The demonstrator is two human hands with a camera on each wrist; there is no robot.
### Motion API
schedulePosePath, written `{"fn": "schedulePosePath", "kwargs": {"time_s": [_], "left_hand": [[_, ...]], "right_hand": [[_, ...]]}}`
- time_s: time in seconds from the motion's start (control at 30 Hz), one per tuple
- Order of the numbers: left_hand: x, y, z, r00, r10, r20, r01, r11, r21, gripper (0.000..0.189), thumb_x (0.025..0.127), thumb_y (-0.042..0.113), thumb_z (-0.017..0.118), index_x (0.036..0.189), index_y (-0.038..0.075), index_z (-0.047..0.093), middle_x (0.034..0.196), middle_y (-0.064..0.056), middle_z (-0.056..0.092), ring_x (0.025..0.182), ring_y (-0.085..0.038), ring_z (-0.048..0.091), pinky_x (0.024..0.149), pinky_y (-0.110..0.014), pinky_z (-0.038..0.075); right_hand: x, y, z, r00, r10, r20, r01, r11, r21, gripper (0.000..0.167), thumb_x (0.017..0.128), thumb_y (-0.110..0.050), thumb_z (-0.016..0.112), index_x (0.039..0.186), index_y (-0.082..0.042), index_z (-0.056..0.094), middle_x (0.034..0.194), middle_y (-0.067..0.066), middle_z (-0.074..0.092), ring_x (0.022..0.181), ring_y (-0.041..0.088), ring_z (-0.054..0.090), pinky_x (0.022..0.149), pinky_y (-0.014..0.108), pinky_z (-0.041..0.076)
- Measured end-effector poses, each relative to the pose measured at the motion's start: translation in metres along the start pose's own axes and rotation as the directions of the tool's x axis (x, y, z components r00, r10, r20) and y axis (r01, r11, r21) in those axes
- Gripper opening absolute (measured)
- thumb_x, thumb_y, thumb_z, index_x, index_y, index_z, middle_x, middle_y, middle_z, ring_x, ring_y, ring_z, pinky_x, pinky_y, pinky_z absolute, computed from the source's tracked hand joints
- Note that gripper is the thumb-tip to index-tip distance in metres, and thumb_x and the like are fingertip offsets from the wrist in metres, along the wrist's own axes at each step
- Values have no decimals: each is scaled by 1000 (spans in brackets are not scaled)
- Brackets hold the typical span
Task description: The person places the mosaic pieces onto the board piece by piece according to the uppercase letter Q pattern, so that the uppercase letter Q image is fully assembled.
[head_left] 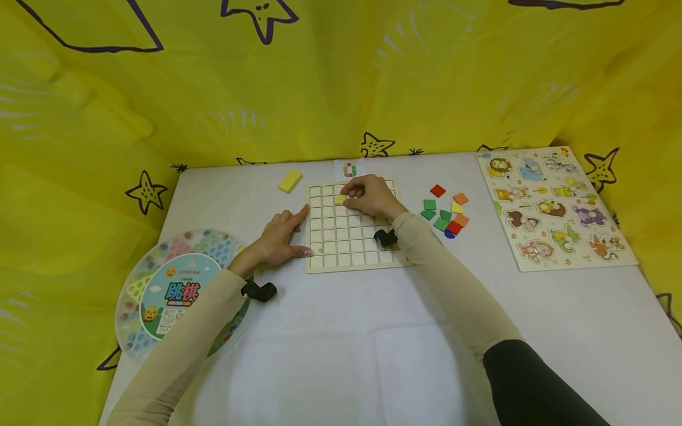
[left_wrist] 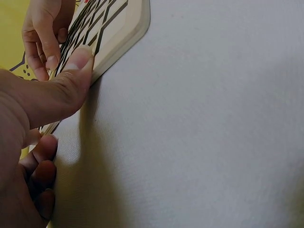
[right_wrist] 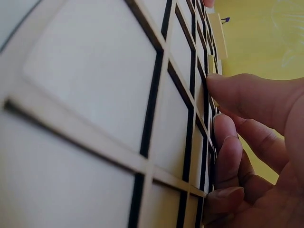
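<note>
A wooden grid board (head_left: pixel 354 270) lies flat on the table between both hands. My left hand (head_left: pixel 278 239) steadies its left edge, the thumb resting on the rim near the front corner and the index finger farther up. In the left wrist view, the thumb (left_wrist: pixel 76 71) presses on the board's edge while the other fingers stay beside it. My right hand (head_left: pixel 370 195) reaches over the upper part of the grid, pinching a yellow square tile (head_left: pixel 339 200) at a cell there. From the right wrist, the thumb (right_wrist: pixel 237 90) and curled fingers appear close against the grid.
Several coloured tiles (head_left: pixel 442 223) lie loose right of the board. A small pattern card (head_left: pixel 350 170) sits behind it, and a yellow block (head_left: pixel 290 181) at back left. A round Chinese checkers box (head_left: pixel 181 290) is under the left forearm; an animal puzzle board (head_left: pixel 559 207) lies right.
</note>
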State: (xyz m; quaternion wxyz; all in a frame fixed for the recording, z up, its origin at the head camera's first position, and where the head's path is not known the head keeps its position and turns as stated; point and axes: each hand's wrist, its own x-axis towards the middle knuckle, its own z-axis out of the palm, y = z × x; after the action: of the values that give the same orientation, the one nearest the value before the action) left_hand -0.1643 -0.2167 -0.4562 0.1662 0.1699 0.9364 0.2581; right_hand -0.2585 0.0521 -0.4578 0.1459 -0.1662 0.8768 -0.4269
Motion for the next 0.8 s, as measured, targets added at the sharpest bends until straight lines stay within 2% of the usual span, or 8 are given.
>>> {"fn": "schedulePosePath", "kwargs": {"time_s": [0.17, 0.43, 0.67, 0.8], "left_hand": [[1, 1, -1, 1000, 13, -3, -13, 1000, -5, 107, 89, 30, 88, 169, 6, 22, 105, -9, 47, 94, -25, 35, 81, -34, 24], [-1, -1, 3, 1000, 19, -3, -19, 1000, -2, 106, 89, 30, 88, 169, 5, 23, 106, -10, 49, 93, -24, 35, 81, -35, 24], [-3, 0, 4, 1000, 22, -9, -22, 1000, -6, 104, 90, 28, 87, 169, 5, 23, 107, -11, 49, 94, -25, 35, 82, -35, 25], [-3, 0, 2, 1000, 27, -16, -27, 1000, 2, 104, 90, 27, 87, 169, 4, 23, 108, -12, 50, 94, -25, 35, 82, -35, 25]], "right_hand": [[-2, 0, -2, 1000, -4, -4, 4, 1000, 12, 26, 95, -14, 79, 119, -4, 78, 105, 10, 71, 94, 23, 59, 88, 33, 47], [-5, 12, -9, 1000, -17, 0, 17, 995, 102, 33, 97, -12, 77, 129, -5, 73, 110, 13, 72, 98, 24, 65, 90, 33, 51], [-17, 18, -35, 998, 40, -54, -34, 994, 106, 28, 99, -7, 71, 127, -6, 74, 112, 14, 73, 100, 26, 66, 92, 37, 51], [-26, 21, -57, 995, 64, -80, -59, 997, 56, 27, 101, -9, 70, 127, -5, 75, 113, 16, 73, 102, 27, 65, 94, 38, 50]]}}
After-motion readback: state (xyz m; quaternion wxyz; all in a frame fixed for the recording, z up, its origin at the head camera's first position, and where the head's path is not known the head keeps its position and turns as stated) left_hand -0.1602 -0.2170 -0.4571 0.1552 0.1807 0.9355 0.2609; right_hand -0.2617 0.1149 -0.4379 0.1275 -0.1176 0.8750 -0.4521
